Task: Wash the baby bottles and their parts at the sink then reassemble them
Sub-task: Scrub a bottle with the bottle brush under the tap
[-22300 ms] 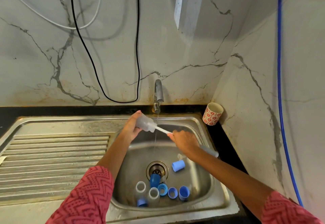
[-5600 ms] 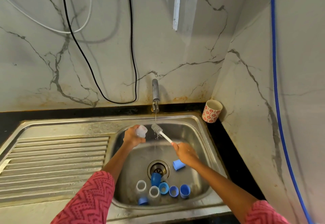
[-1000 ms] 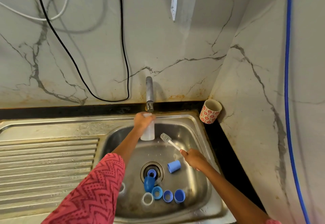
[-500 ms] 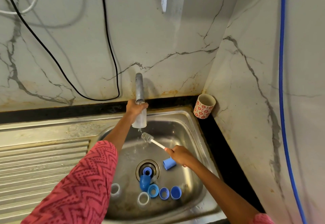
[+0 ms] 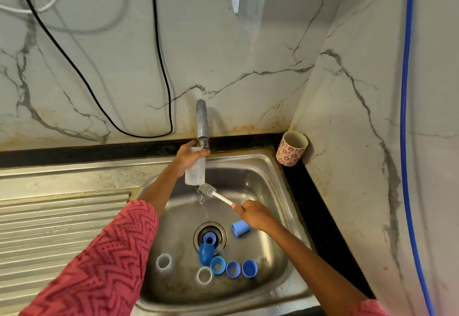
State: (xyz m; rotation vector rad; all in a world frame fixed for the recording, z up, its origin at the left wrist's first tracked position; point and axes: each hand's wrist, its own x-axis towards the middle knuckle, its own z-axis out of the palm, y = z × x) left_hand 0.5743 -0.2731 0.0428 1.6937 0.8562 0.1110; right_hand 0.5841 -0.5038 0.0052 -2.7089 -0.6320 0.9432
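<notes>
My left hand [image 5: 186, 157] grips a clear baby bottle [image 5: 195, 173] upright, its mouth right under the tap [image 5: 201, 122]. Water spills down below the bottle. My right hand [image 5: 252, 215] holds the white handle of a bottle brush [image 5: 208, 190], whose bristle head sits just under the bottle's base in the falling water. In the steel sink [image 5: 270, 166] lie several blue caps and rings, among them a blue cap [image 5: 240, 228] near my right hand, a blue piece [image 5: 206, 253] by the drain [image 5: 210, 235], and two clear bottles [image 5: 164, 262] [image 5: 204, 275] standing open-mouthed.
A ribbed steel draining board [image 5: 57, 221] stretches to the left of the basin. A red-flowered cup [image 5: 291, 148] stands in the back right corner on the black counter. Black and white cables hang on the marble wall; a blue hose [image 5: 404, 117] runs down the right wall.
My left hand has kept the bottle at the tap mouth. The brush head has risen closer to the bottle's base, under the falling water. The camera view shifted slightly.
</notes>
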